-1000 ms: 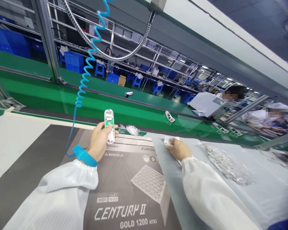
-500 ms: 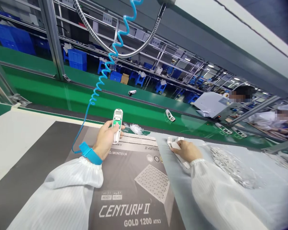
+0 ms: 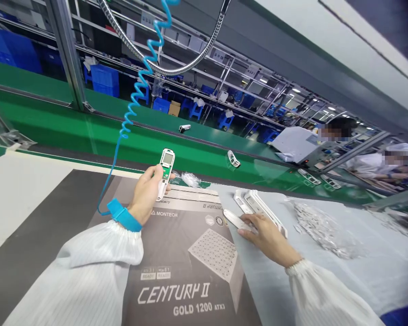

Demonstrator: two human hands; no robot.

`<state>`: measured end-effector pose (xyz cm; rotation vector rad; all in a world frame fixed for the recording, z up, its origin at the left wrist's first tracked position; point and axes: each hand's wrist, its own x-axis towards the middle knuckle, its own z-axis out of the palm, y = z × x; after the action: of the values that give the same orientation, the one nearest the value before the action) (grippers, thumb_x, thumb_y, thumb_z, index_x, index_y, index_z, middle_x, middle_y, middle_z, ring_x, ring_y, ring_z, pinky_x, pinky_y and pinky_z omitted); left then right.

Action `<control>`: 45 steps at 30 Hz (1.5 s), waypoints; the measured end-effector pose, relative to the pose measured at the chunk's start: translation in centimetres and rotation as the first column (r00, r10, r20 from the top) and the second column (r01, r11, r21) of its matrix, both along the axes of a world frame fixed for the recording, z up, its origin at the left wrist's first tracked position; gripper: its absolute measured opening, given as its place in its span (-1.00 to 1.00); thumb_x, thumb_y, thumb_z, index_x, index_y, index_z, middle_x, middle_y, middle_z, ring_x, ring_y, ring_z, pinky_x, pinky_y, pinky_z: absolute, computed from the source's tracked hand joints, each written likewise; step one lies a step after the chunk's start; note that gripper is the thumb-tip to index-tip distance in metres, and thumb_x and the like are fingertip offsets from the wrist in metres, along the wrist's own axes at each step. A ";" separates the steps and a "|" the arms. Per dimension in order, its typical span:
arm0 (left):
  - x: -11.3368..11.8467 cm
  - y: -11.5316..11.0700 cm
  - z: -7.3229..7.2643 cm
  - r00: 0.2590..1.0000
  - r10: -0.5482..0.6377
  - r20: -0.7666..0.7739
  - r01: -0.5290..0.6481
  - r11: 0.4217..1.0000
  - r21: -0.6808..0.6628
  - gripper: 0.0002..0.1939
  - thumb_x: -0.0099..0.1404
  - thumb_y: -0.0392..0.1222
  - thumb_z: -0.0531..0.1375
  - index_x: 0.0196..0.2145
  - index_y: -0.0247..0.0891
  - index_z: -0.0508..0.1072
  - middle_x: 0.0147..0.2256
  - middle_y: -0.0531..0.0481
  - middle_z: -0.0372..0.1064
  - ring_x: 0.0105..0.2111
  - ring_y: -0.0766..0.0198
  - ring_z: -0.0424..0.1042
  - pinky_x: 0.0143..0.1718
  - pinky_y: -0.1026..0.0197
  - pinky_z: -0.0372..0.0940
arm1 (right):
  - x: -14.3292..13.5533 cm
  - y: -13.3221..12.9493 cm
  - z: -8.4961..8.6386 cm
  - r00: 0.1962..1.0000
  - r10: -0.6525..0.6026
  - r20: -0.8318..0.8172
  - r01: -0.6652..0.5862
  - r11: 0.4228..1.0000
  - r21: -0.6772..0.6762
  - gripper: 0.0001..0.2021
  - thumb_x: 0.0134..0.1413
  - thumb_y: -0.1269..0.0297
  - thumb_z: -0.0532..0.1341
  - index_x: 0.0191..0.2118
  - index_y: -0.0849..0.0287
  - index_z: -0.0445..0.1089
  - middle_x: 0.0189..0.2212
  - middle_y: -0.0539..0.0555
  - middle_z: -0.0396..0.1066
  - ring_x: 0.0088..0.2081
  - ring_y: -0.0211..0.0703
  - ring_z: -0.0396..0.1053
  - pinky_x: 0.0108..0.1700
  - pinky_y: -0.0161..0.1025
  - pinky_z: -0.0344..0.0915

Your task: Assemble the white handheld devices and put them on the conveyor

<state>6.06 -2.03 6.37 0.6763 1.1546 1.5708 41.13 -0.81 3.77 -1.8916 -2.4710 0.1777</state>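
My left hand [image 3: 147, 192], with a blue strap [image 3: 124, 215] at the wrist, grips a white handheld casing [image 3: 166, 168] that shows a small screen and a green circuit board. It is raised over the far end of a printed Montech box sheet [image 3: 177, 253]. On the right, my right hand [image 3: 267, 235] pinches a long white cover [image 3: 236, 220] above the border between the sheet and the grey mat. Several white shell pieces [image 3: 263, 206] lie side by side just beyond that hand.
A clear bag of small parts [image 3: 323, 231] lies on the grey mat [image 3: 313, 276]. Several white casings [image 3: 233, 159] rest on the green conveyor [image 3: 204, 156]. A coiled blue cord [image 3: 135, 97] hangs at left. Two people sit at far right.
My right hand has drawn a white cover toward me and left, off the group of shells. My left hand has turned its casing slightly, and the screen shows more clearly.
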 end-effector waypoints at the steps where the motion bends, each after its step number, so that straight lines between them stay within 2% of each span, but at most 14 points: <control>1: 0.0 0.0 0.0 1.000 -0.002 -0.011 0.003 1.000 0.005 -0.77 0.41 -0.07 0.07 -0.21 -0.30 0.37 -0.26 -0.11 0.52 -0.60 0.44 0.32 -0.59 0.35 0.22 | -0.2 0.1 0.2 1.000 0.008 0.029 -0.008 1.000 -0.006 -0.72 0.16 0.12 0.17 -0.08 0.10 0.42 -0.09 0.17 0.47 -0.05 0.12 0.40 -0.05 0.04 0.29; 4: 0.0 0.0 -0.2 0.999 -0.014 -0.044 0.014 1.000 0.011 -0.75 0.42 -0.05 0.05 -0.17 -0.28 0.39 -0.26 -0.09 0.52 -0.59 0.43 0.33 -0.57 0.35 0.22 | -1.9 0.0 1.2 0.987 0.029 0.158 -0.040 0.997 0.065 -0.72 0.21 0.13 0.14 -0.06 0.14 0.42 -0.08 0.21 0.47 -0.01 0.21 0.38 -0.07 0.12 0.26; 7: -0.2 0.1 -0.6 0.995 -0.032 -0.092 0.035 0.999 0.028 -0.69 0.37 0.02 0.12 -0.09 -0.25 0.42 -0.24 -0.07 0.53 -0.53 0.41 0.36 -0.49 0.33 0.24 | -5.5 -0.1 2.2 0.972 0.152 0.180 -0.183 0.968 0.172 -0.71 0.24 0.13 0.16 -0.03 0.17 0.40 -0.04 0.23 0.47 0.01 0.22 0.36 -0.01 0.17 0.21; 11: -0.6 0.5 -1.6 0.968 -0.025 -0.250 0.052 0.993 0.101 -0.57 0.28 0.06 0.22 0.00 -0.22 0.41 -0.24 -0.06 0.53 -0.32 0.29 0.45 -0.28 0.27 0.29 | -12.0 0.9 1.7 0.891 0.454 0.005 -0.447 0.875 0.183 -0.72 0.23 0.13 0.21 -0.01 0.13 0.39 -0.04 0.17 0.47 0.01 0.10 0.35 0.10 0.14 0.12; 14: -1.2 0.9 -2.5 0.895 0.030 -0.446 0.050 0.985 0.167 -0.60 0.28 0.00 0.22 0.00 -0.24 0.40 -0.19 -0.08 0.52 -0.19 0.21 0.45 -0.14 0.19 0.29 | -15.2 2.5 0.2 0.822 0.534 -0.200 -0.500 0.843 0.197 -0.75 0.22 0.14 0.22 -0.03 0.09 0.40 -0.05 0.13 0.46 0.02 0.04 0.32 0.13 0.11 0.12; 17: -1.9 1.0 -3.2 0.747 0.129 -0.652 0.021 0.976 0.217 -0.68 0.31 -0.09 0.19 -0.01 -0.22 0.41 -0.07 -0.07 0.47 -0.08 0.17 0.42 -0.03 0.14 0.26 | -15.2 4.0 -1.3 0.750 0.481 -0.454 -0.422 0.877 0.232 -0.52 0.03 0.06 0.36 0.06 0.05 0.34 0.09 0.13 0.36 0.14 0.07 0.24 0.18 0.09 0.12; 20: -1.7 0.8 -3.6 0.565 0.186 -0.804 0.036 0.968 0.250 -0.71 0.33 -0.18 0.16 0.00 -0.19 0.40 0.00 -0.05 0.43 -0.02 0.15 0.38 0.03 0.10 0.23 | -13.4 4.7 -2.2 0.702 0.342 -0.625 -0.330 0.934 0.140 -0.27 -0.19 0.05 0.47 0.13 0.07 0.28 0.15 0.16 0.30 0.18 0.11 0.23 0.20 0.09 0.15; 23: -0.8 0.6 -4.1 0.419 0.125 -0.899 0.185 0.958 0.220 -0.69 0.32 -0.21 0.18 0.03 -0.18 0.40 0.03 -0.05 0.43 0.01 0.12 0.36 0.09 0.02 0.18 | -12.6 4.7 -2.6 0.635 0.146 -0.758 -0.264 0.964 -0.036 -0.39 -0.11 0.13 0.43 0.09 0.10 0.30 0.00 0.15 0.44 -0.02 0.02 0.42 0.08 0.02 0.30; 26: -0.2 0.5 -4.8 0.303 0.007 -0.953 0.341 0.933 0.115 -0.69 0.32 -0.23 0.20 0.02 -0.16 0.42 0.01 -0.04 0.45 0.03 0.10 0.36 0.14 -0.03 0.15 | -13.2 4.5 -3.0 0.551 0.084 -0.830 -0.264 0.962 -0.078 -0.44 -0.09 0.22 0.42 0.06 0.09 0.30 -0.05 0.13 0.50 -0.12 -0.03 0.48 -0.03 -0.06 0.37; 34: -0.5 0.6 -5.1 0.272 -0.061 -0.960 0.354 0.934 0.041 -0.69 0.23 -0.20 0.29 -0.04 -0.15 0.48 -0.04 -0.05 0.47 0.00 0.08 0.39 0.08 0.00 0.25 | -13.5 4.8 -3.8 0.479 0.045 -0.877 -0.203 0.977 -0.060 -0.43 -0.20 0.30 0.47 0.01 0.03 0.35 -0.17 0.03 0.57 -0.14 -0.01 0.50 0.00 -0.06 0.35; 37: 0.1 0.4 -4.7 0.345 -0.070 -0.936 0.347 0.936 0.058 -0.69 0.26 -0.15 0.27 -0.03 -0.16 0.47 -0.03 -0.03 0.48 0.01 0.12 0.41 0.10 0.05 0.26 | -13.6 4.7 -3.1 0.323 -0.040 -0.946 -0.202 0.973 -0.110 -0.48 -0.23 0.23 0.49 -0.06 0.07 0.40 -0.17 0.06 0.57 -0.11 0.00 0.49 0.01 -0.07 0.35; 41: 2.2 -0.6 -4.2 0.436 -0.093 -0.895 0.368 0.926 0.083 -0.70 0.41 -0.08 0.09 0.05 -0.16 0.40 0.03 -0.03 0.45 0.01 0.18 0.43 0.07 0.15 0.29 | -15.5 3.8 -1.8 -0.107 -0.255 -0.961 -0.226 0.947 -0.226 -0.56 -0.04 -0.12 0.33 -0.16 0.11 0.41 -0.23 0.10 0.55 -0.11 0.01 0.47 -0.05 -0.09 0.38; 43: 3.8 -1.3 -3.9 0.340 -0.090 -0.936 0.376 0.925 0.047 -0.64 0.45 -0.06 0.01 0.11 -0.19 0.35 0.05 -0.10 0.44 0.01 0.10 0.44 0.04 0.10 0.31 | -16.7 3.1 -1.5 -0.297 -0.409 -0.863 -0.247 0.906 -0.345 -0.55 0.04 -0.24 0.19 -0.24 0.08 0.38 -0.38 0.06 0.50 -0.21 0.00 0.47 -0.12 -0.07 0.41; 45: 5.3 -1.9 -3.6 0.149 -0.150 -0.978 0.377 0.922 -0.084 -0.55 0.45 0.03 -0.01 0.17 -0.24 0.30 -0.03 -0.20 0.48 -0.10 -0.02 0.50 -0.08 0.01 0.35 | -17.4 2.6 -1.7 -0.394 -0.504 -0.769 -0.261 0.863 -0.432 -0.58 0.06 -0.25 0.11 -0.37 0.04 0.30 -0.61 -0.01 0.33 -0.36 -0.02 0.44 -0.21 -0.05 0.42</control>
<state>11.36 -3.95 2.75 2.1350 1.6323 0.7610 23.78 1.82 2.12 -0.8491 -0.7144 1.7007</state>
